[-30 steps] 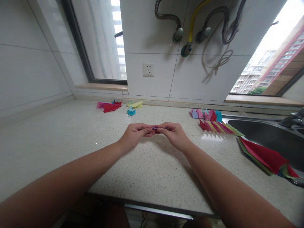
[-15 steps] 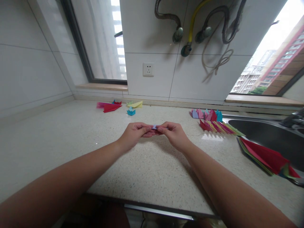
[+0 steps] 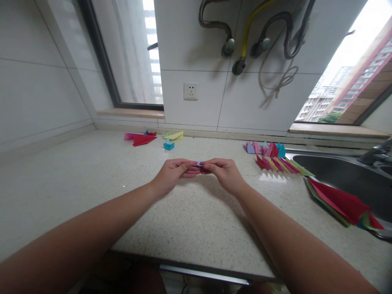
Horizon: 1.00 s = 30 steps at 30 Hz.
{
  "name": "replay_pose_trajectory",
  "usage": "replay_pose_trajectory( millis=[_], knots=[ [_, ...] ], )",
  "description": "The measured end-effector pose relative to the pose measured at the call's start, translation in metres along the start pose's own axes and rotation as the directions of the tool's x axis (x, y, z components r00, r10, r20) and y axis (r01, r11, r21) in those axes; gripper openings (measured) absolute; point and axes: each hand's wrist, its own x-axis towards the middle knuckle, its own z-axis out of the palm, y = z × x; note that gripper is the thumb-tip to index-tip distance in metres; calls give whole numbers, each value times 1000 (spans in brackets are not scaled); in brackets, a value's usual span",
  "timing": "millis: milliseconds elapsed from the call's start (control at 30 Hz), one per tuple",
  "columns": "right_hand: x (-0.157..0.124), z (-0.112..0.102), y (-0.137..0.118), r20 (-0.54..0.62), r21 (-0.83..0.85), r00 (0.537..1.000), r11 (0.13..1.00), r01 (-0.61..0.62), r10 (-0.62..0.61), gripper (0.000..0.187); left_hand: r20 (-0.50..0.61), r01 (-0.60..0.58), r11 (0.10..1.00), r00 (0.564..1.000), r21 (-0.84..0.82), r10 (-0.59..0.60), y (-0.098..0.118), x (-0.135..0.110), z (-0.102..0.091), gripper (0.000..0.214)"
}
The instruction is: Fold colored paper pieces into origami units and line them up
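Note:
My left hand (image 3: pixel 173 173) and my right hand (image 3: pixel 223 172) meet over the middle of the speckled countertop (image 3: pixel 92 183). Both pinch a small folded piece of bluish-purple paper (image 3: pixel 198 164) between thumbs and fingertips. Only a thin sliver of the paper shows between the fingers. Both hands hover just above the counter, fingers curled shut on the paper.
Folded paper shapes lie at the back left: a red one (image 3: pixel 142 139), a yellow one (image 3: pixel 174 135), a blue one (image 3: pixel 168 144). A row of coloured folded pieces (image 3: pixel 283 164) and small ones (image 3: pixel 266 148) sit right. Paper sheets (image 3: pixel 339 202) overhang the sink (image 3: pixel 343 173).
The hands have stayed in place; the fingers have closed in on the paper, so less of it shows. The view has tilted slightly.

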Motion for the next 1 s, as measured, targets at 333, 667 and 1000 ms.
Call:
replay_pose_trajectory(
  millis=[333, 667, 1000],
  knots=[
    [-1, -1, 0, 101, 30, 993, 998, -63, 60, 34, 54, -179, 944, 984, 276, 170, 0, -2, -4, 42],
    [-3, 4, 3, 124, 19, 992, 999, -25, 22, 26, 147, -461, 588, 852, 665, 502, -1, -2, -9, 18],
    [-1, -2, 5, 119, -442, 954, 845, 300, -277, 15, 213, -440, 455, 858, 775, 468, 5, -10, -4, 19]
  ],
)
